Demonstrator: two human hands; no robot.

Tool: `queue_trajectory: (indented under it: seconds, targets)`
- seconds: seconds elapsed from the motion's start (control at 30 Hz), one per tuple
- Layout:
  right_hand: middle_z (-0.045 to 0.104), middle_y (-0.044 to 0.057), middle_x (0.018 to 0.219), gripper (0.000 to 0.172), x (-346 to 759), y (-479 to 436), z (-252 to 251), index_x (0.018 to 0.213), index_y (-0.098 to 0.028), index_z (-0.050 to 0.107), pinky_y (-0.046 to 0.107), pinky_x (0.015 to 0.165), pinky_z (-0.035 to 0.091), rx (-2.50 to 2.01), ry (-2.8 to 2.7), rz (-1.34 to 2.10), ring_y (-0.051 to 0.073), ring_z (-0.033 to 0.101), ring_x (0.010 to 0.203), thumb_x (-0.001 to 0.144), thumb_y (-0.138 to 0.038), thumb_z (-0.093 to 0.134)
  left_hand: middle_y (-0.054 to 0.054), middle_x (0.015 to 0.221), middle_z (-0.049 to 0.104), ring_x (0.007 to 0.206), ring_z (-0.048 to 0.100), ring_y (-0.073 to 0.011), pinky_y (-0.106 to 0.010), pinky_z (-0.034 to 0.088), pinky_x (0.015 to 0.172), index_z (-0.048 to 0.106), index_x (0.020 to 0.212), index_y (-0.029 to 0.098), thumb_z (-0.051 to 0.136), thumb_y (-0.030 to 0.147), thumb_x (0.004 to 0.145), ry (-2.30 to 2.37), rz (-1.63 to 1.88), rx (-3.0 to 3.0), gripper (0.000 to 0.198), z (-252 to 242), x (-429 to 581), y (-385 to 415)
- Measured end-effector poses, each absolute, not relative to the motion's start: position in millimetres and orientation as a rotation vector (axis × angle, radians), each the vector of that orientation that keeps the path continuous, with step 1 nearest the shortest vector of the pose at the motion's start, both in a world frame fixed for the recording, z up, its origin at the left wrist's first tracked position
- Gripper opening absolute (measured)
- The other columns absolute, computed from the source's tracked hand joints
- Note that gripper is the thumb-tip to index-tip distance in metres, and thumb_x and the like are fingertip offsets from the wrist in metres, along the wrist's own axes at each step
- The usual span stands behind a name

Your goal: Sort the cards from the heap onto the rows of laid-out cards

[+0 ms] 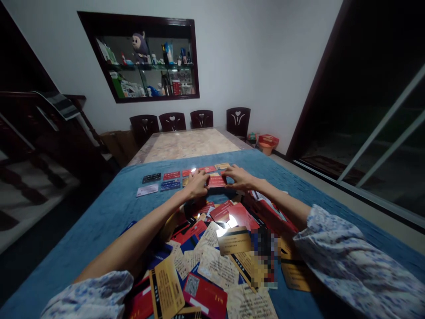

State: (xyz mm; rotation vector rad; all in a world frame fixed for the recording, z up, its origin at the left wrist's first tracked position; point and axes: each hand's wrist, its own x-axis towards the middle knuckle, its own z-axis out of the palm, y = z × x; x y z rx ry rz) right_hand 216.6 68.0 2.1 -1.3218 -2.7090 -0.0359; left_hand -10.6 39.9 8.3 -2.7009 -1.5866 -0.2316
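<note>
A red card is held by its two short edges between my hands, just above the blue cloth. My left hand pinches its left edge, and my right hand grips the right edge. Beyond and to the left lie cards in rows: a black card, a red card, a dark blue card and a pale card. A gold card is at the far right of the back row. Under my forearms spreads a loose heap of mixed cards, with a gold card on top.
The blue cloth covers the near part of the long table. Dark chairs stand at its far end. A gold card lies by my right sleeve. An orange bin is on the floor at right.
</note>
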Motion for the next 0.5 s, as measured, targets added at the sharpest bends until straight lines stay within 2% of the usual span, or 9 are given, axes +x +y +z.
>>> queue_trajectory:
  seconds: [0.2,0.5]
  targets:
    - [0.061,0.015,0.123,0.038,189,82,7,0.115,-0.019,0.07,0.037,0.092,0.04,-1.248,-2.749,-0.044,0.031,0.048,0.117,0.083,-0.04,0.069,-0.011,0.124,0.059,0.122,0.042,-0.0331,-0.052,0.038,0.098,0.066,0.108,0.022,0.059,0.017,0.078,-1.682,-0.197,-2.64,0.032,12,-32,48]
    - [0.061,0.013,0.123,0.031,148,108,12,0.11,-0.019,0.071,0.033,0.088,0.041,-1.293,-2.785,-0.061,0.029,0.05,0.114,0.084,-0.035,0.069,-0.012,0.13,0.057,0.124,0.041,-0.034,-0.05,0.04,0.095,0.064,0.114,0.023,0.059,0.022,0.08,-1.777,-0.134,-2.56,0.035,11,-62,71]
